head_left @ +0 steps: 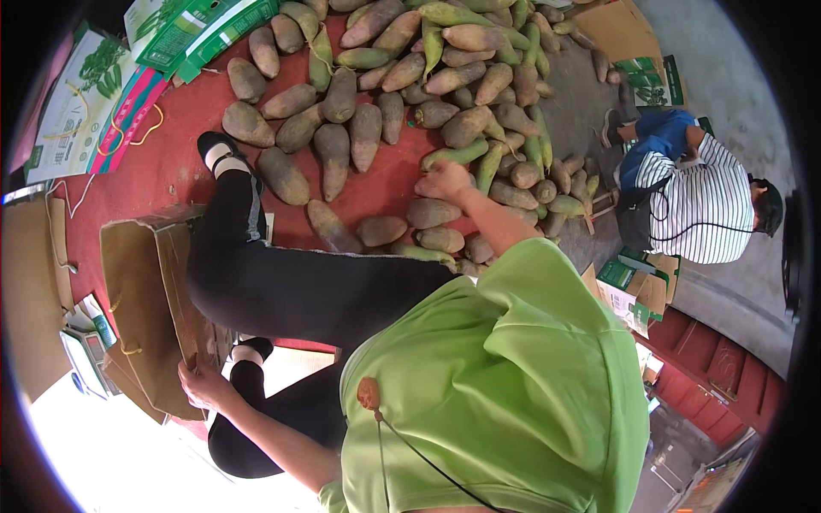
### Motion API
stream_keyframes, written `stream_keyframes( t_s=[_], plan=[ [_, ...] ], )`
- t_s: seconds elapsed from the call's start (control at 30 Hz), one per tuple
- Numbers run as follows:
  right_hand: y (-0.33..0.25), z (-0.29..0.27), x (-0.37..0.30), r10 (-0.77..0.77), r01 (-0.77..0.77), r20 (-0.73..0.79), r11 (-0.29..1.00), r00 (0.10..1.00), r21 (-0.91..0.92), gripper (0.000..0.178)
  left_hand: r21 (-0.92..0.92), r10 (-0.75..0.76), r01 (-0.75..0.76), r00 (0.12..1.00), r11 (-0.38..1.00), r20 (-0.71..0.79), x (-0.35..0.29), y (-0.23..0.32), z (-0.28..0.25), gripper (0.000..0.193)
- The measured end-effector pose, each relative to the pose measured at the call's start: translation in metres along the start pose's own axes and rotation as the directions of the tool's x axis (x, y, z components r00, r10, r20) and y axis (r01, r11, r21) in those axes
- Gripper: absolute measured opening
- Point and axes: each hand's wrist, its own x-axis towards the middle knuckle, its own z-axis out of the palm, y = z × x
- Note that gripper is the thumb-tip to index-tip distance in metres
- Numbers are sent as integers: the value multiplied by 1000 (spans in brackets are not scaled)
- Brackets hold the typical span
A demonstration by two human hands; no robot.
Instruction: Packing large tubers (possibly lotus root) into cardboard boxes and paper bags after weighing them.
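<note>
My right hand (pixel 446 181) reaches over the heap and is closed on a green radish (pixel 459 155), its fingers wrapped at the radish's left end. Around it lie many soil-coated radishes (pixel 366 137), brownish-purple to green, some single and some piled. My left hand (pixel 203 385) is closed on the edge of a tall open cardboard box (pixel 137 282), which stands left of my legs. The inside of the box is mostly hidden from this angle.
Printed cartons with cord handles (pixel 81 107) stand at the upper left. A small scale (pixel 84 355) sits beyond the box. Another person in a striped shirt (pixel 705 201) crouches at the right, near open cartons (pixel 637 278). A red sheet (pixel 192 192) lies under the nearer radishes.
</note>
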Motion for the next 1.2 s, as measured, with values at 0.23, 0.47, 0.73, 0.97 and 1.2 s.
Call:
stream_keyframes(
  t_s=[0.23, 0.47, 0.73, 0.97, 1.2],
  plan=[
    [86, -29, 22, 454, -375, -106, 828, 885, 417, 35, -76, -23, 26, 999, 997, 37, 2, -2, 0, 39],
    [107, -25, -4, 455, -448, 51, 841, 889, 302, 28, -42, 39, -40, 999, 998, -35, 0, -4, -5, 34],
    [167, 30, -32, 586, -575, 95, 732, 805, 365, 31, -79, -19, 18, 1000, 997, -7, 0, 0, -7, 34],
    [151, 7, 8, 463, -412, -330, 885, 823, 215, 50, -104, 31, -40, 996, 994, -84, 1, -7, -2, 34],
    [150, -36, 43, 585, -505, -94, 761, 806, 408, 69, -213, -26, 26, 1000, 977, 2, -5, 11, -16, 29]
  ],
)
